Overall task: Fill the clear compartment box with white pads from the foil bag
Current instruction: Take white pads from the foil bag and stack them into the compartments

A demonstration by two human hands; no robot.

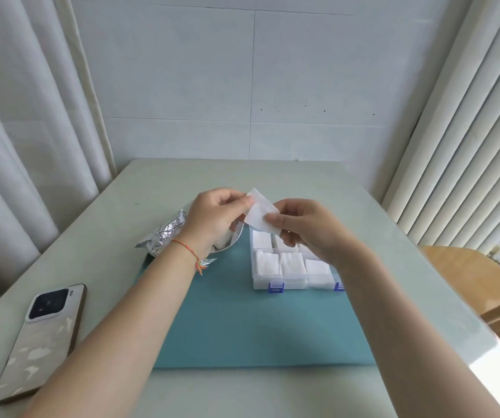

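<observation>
Phone (pixel 42 339): far left of the box, face down.
Bag (pixel 167 233): left of the box, mouth hidden by the left hand (pixel 215 218).
Pad (pixel 260 211): above the box, pinched by both hands.
Right hand (pixel 306 227): covers the box's far cells.
Box (pixel 291 267): visible cells hold pads.

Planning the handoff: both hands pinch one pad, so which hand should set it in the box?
Probably the right hand: it pinches the white pad directly above the clear compartment box, while the left hand is over the foil bag.
</observation>
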